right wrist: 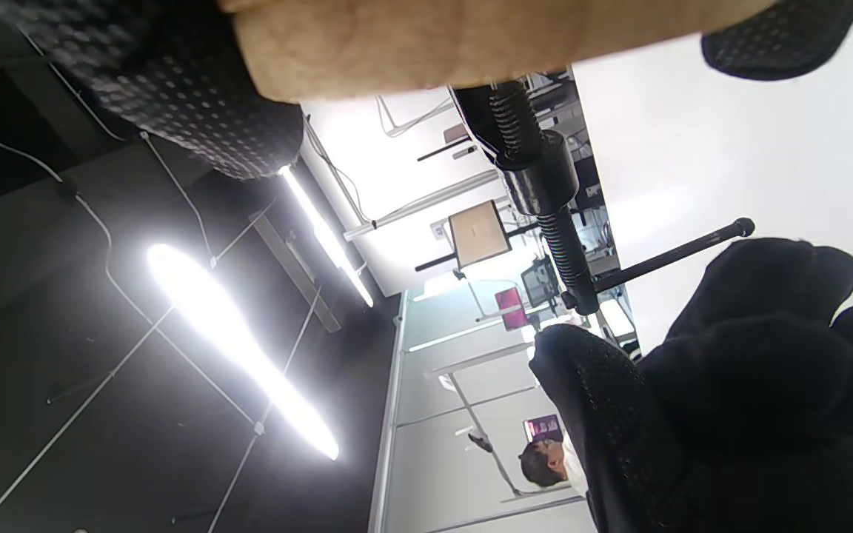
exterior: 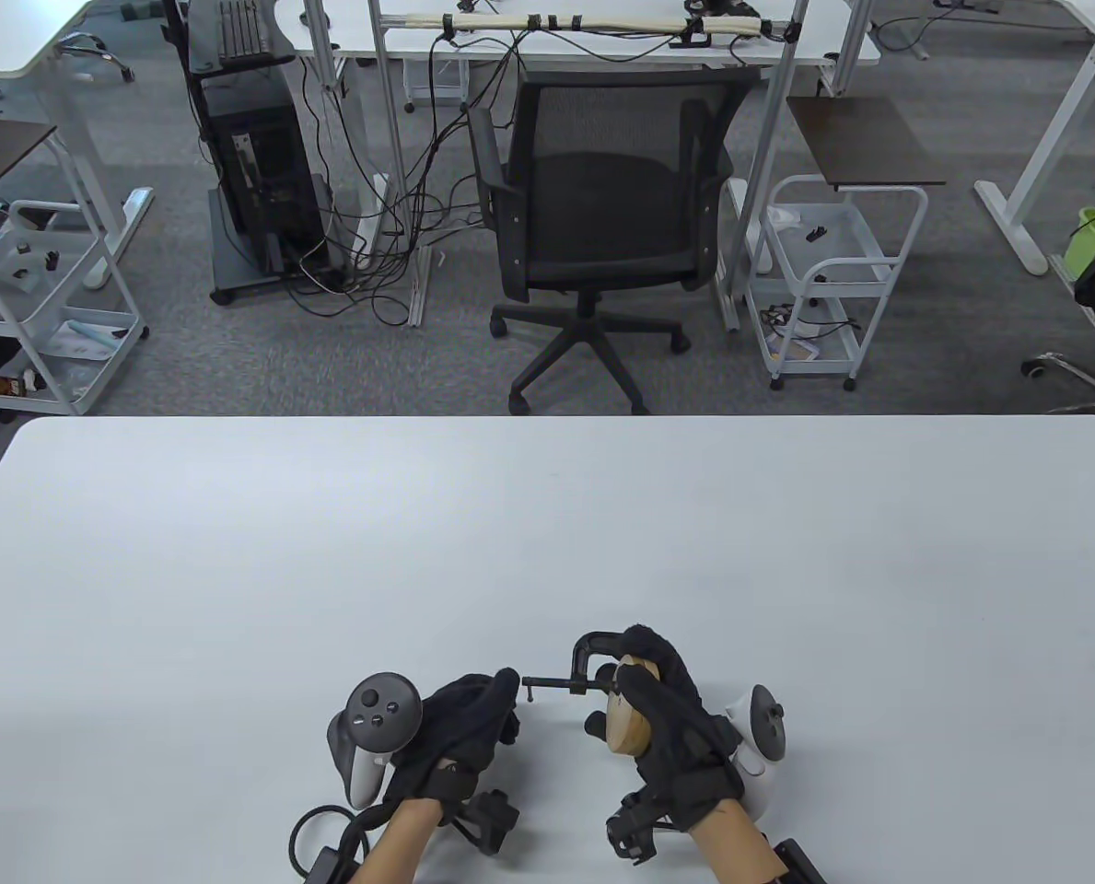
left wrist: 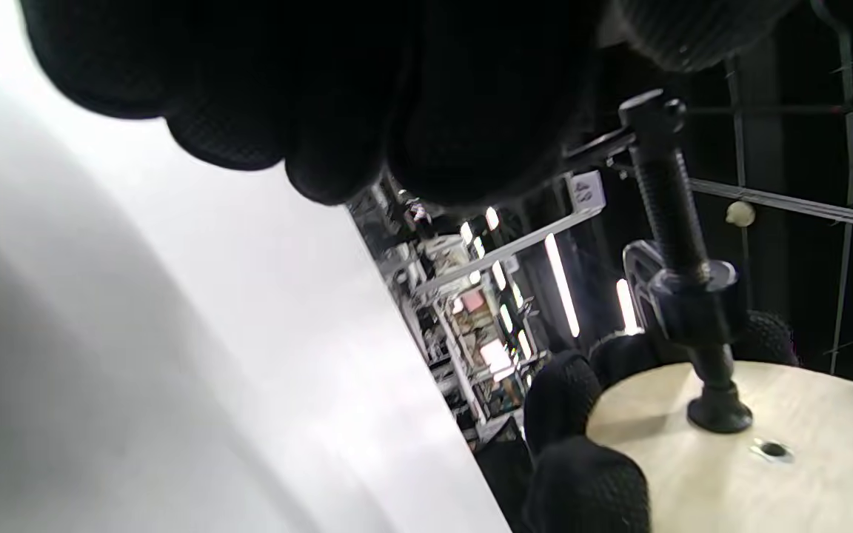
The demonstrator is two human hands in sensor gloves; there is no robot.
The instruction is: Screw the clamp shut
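A black C-clamp (exterior: 593, 652) sits around a round wooden disc (exterior: 626, 723), just above the table near the front edge. My right hand (exterior: 644, 686) grips the disc and the clamp frame together. My left hand (exterior: 503, 689) holds the crossbar handle (exterior: 529, 686) at the outer end of the threaded screw (exterior: 565, 682). In the left wrist view the screw (left wrist: 674, 222) runs down to its round pad (left wrist: 719, 416), which rests on the disc face (left wrist: 819, 474). In the right wrist view the crossbar (right wrist: 671, 255) sticks out past my left hand's fingers (right wrist: 752, 370).
The white table (exterior: 547, 552) stretches wide beyond the hands. A black office chair (exterior: 598, 212) and a white trolley (exterior: 828, 276) stand on the floor behind the table's far edge.
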